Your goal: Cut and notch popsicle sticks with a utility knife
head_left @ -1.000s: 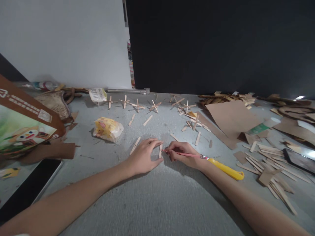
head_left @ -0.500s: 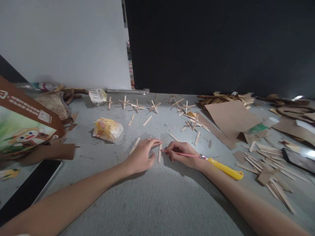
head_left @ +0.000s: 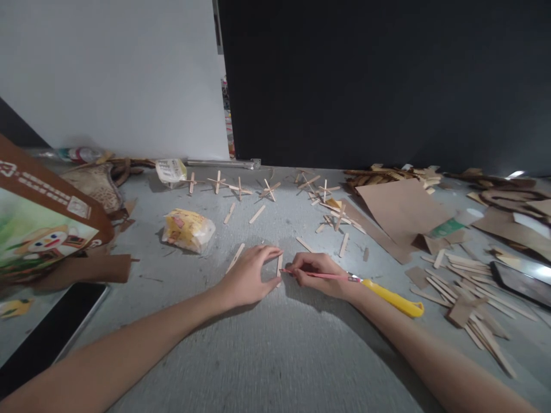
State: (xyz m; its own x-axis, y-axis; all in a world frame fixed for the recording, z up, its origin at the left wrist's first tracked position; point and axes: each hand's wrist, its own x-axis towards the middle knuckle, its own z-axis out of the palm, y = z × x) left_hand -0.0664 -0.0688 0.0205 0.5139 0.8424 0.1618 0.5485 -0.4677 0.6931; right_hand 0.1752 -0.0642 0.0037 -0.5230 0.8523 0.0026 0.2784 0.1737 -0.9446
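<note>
Between my hands a short wooden stick (head_left: pixel 279 265) lies on the grey table (head_left: pixel 241 355). My left hand (head_left: pixel 249 274) grips it by its two ends, forefinger at the far end and thumb at the near end. A thin pink pencil (head_left: pixel 322 275) is pinched in my right hand (head_left: pixel 316 272), its tip touching or just over the stick's middle. Another stick (head_left: pixel 235 258) lies beyond my left hand. Farther back stand several crossed-stick pieces, one of them (head_left: pixel 270 189) near the centre.
A yellow cutter (head_left: pixel 394 298) lies by my right forearm. Loose sticks (head_left: pixel 491 344) and a phone (head_left: pixel 520 284) are at right, brown cardboard (head_left: pixel 402 209) behind. At left are a snack packet (head_left: pixel 187 229), another phone (head_left: pixel 54 327) and a brown bag (head_left: pixel 47 223).
My left thumb has moved right, onto the near end of the stick. The pencil tip has shifted slightly toward me along the stick.
</note>
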